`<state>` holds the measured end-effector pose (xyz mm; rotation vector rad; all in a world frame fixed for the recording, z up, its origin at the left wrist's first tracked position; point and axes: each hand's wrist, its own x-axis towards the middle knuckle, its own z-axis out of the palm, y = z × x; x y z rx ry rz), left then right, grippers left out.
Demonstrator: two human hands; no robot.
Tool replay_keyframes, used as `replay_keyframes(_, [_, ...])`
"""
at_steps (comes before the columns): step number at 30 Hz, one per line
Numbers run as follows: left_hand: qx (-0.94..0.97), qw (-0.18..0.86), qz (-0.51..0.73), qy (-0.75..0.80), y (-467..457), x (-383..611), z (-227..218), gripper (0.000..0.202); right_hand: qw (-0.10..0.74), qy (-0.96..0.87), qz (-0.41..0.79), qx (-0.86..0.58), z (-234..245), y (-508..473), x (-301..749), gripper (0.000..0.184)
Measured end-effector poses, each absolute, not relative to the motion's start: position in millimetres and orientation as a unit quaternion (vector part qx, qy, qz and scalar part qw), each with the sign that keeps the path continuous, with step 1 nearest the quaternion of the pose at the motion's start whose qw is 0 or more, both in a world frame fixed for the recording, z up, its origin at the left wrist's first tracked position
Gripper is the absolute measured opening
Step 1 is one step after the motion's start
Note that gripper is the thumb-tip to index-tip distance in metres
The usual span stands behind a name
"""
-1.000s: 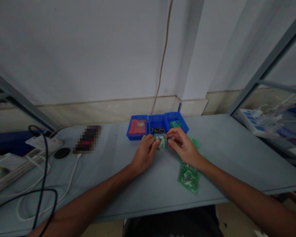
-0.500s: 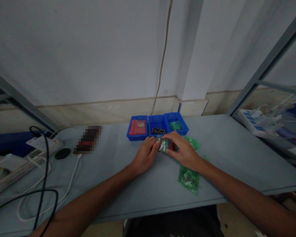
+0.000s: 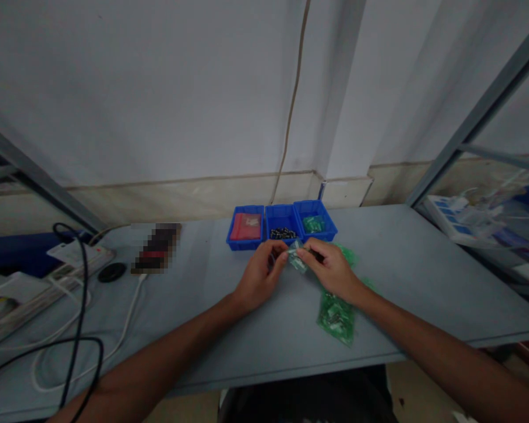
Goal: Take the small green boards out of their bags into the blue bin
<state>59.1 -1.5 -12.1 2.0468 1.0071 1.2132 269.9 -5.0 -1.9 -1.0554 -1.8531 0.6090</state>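
Observation:
Between my two hands is a small clear plastic bag (image 3: 297,261) with pale bits in it, too small to make out. My right hand (image 3: 332,270) pinches its right side between thumb and fingers. At its left edge, my left hand (image 3: 261,276) is closed, thumb against curled fingers. Just beyond the hands stand three blue bins: the left bin (image 3: 231,241) holds red packets (image 3: 245,228), the middle bin (image 3: 282,212) small dark-and-silver metal pieces (image 3: 283,234), the right bin (image 3: 311,207) a green packet (image 3: 314,224). Green plastic bags (image 3: 336,320) lie beside and partly under my right hand.
To the left lie a blurred-out phone (image 3: 156,249) on a white cable (image 3: 130,320), a round black lid-like disc (image 3: 111,272), a power strip (image 3: 22,308) and a black cable (image 3: 84,282). Metal posts (image 3: 462,138) rise at both ends of the grey table (image 3: 211,346).
The clear bag has turned and hangs lower between my hands. My right fingers have drawn in to a tighter pinch, and the left fingers have shifted at its edge.

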Motion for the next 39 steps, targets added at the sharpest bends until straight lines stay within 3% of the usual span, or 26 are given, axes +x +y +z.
replay_keyframes(4, [0.777,0.242,0.471,0.340,0.5,61.1,-17.8,0.049,0.453,-0.720,0.281,-0.444,-5.1,-1.5,270.8,0.034])
replay_keyframes(6, [0.797,0.220,0.452,0.334,1.2,60.2,-17.6,0.044,0.447,-0.722,0.296,-0.437,-4.4,-2.0,270.9,0.036])
replay_keyframes(10, [0.815,0.178,0.428,0.347,1.5,57.7,-12.3,0.010,0.435,-0.727,0.326,-0.419,-1.5,-4.9,270.4,0.042])
replay_keyframes(12, [0.815,0.179,0.416,0.362,2.0,57.5,-10.1,0.018,0.450,-0.717,0.335,-0.413,-0.3,-5.8,270.2,0.039])
replay_keyframes(16, [0.786,0.233,0.410,0.399,3.5,58.2,-9.7,0.035,0.472,-0.747,0.273,-0.381,2.3,-6.7,270.7,0.014])
replay_keyframes(20, [0.788,0.263,0.395,0.392,2.8,57.8,-9.2,0.039,0.438,-0.792,0.245,-0.347,4.2,-7.7,269.8,0.029])
replay_keyframes(22, [0.793,0.263,0.393,0.384,2.1,57.1,-8.4,0.040,0.433,-0.796,0.233,-0.353,4.0,-7.3,269.5,0.029])
replay_keyframes(24, [0.790,0.264,0.401,0.380,1.5,56.5,-8.5,0.039,0.433,-0.786,0.231,-0.376,3.1,-5.7,270.0,0.009])
replay_keyframes(25, [0.784,0.268,0.410,0.381,1.3,56.4,-9.1,0.037,0.430,-0.778,0.238,-0.392,2.5,-4.6,270.6,0.010])
replay_keyframes(27, [0.763,0.281,0.439,0.382,1.2,56.8,-11.5,0.029,0.426,-0.757,0.256,-0.424,1.0,-2.3,272.2,0.035])
replay_keyframes(29, [0.750,0.284,0.465,0.374,1.2,57.9,-14.2,0.020,0.427,-0.739,0.273,-0.443,-0.6,-0.4,273.3,0.046])
replay_keyframes(33, [0.786,0.234,0.454,0.349,0.7,59.9,-15.1,0.043,0.432,-0.729,0.302,-0.437,-4.5,0.9,272.9,0.047])
replay_keyframes(38, [0.786,0.213,0.444,0.373,0.7,58.4,-10.0,0.012,0.419,-0.737,0.302,-0.435,-4.8,-3.2,270.6,0.047])
replay_keyframes(39, [0.783,0.214,0.437,0.386,0.8,57.9,-9.7,0.016,0.422,-0.736,0.305,-0.432,-4.1,-4.4,270.4,0.047])
